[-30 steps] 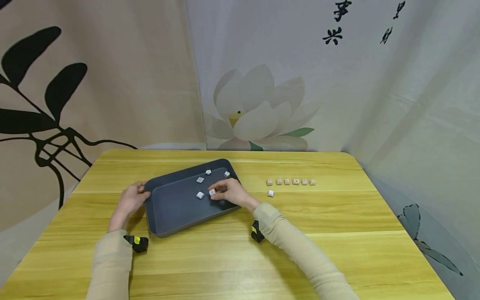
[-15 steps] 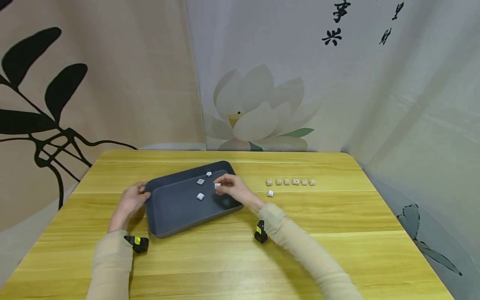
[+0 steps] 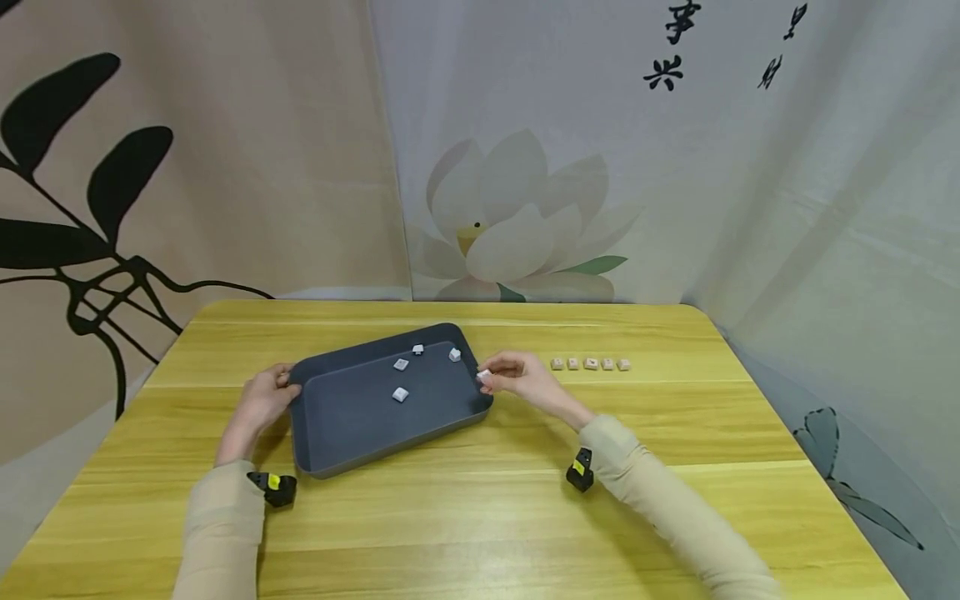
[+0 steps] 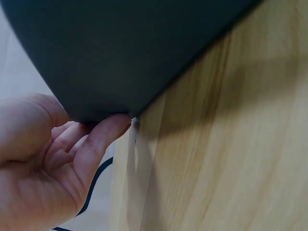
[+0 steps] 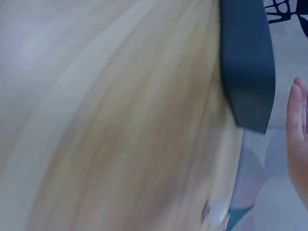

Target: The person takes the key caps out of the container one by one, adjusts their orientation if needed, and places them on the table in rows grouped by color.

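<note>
While our left hand [image 3: 262, 402] grips the left end of the dark tray [image 3: 345, 421], our right hand [image 3: 534, 385] pinches a small white block [image 3: 483, 377] between thumb and fingertips at the tray's right end. Half a second ago that block is over the tray floor; now it is by the right rim, though we cannot tell whether it hangs just over the edge or just outside it. We take this to mean that the piece is picked up and on its way out, but not yet set down.

Inside the tray lie four other blocks [image 3: 401, 394], well apart from the left hand. On the table [image 3: 465, 525], to the right, five pale blocks [image 3: 592, 364] show in a row; our right hand and wrist hide whatever is beside its left end.

The held block looks about as long as it is wide, so we find no clear long axis; it seems tilted in our grip, and the fingers cover too much for us to say which face points where. The tray's long axis slants, its left end nearer to us and its right end farther away. The row runs roughly along the table's far edge.
</note>
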`<state>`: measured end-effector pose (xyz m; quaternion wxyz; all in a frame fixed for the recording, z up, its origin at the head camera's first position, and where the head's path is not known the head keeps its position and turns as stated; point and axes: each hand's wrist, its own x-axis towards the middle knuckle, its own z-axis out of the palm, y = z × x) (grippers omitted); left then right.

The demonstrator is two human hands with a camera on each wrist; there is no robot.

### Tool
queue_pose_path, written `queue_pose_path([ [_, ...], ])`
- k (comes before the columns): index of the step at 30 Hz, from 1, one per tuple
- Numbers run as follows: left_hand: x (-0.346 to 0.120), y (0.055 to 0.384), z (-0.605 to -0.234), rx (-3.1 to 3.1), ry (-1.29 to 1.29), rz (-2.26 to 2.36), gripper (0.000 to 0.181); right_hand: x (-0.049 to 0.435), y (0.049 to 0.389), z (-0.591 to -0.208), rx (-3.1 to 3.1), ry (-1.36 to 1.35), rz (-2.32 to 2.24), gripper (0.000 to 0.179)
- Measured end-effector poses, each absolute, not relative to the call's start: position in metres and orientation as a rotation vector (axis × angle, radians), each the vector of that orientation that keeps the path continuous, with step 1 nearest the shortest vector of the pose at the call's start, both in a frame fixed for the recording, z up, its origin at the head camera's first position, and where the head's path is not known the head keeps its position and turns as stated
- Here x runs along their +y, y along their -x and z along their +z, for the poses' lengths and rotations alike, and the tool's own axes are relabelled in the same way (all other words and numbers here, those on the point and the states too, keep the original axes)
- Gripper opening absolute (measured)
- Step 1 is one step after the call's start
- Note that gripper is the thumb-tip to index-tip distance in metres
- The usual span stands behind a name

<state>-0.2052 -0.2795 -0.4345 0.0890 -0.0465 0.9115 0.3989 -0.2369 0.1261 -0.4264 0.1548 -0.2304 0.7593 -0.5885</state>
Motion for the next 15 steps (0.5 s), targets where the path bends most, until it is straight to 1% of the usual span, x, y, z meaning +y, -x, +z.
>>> queue_pose_path([
  [5,-0.280,0.205,-0.434,2.724,0.132,1.171,0.050,0.156,0.234,-0.429,2.370,0.646,-1.539,0.032],
  [15,-0.280,0.206,-0.434,2.745,0.132,1.153,0.050,0.206,0.236,-0.436,2.457,0.566,-1.511,0.036],
])
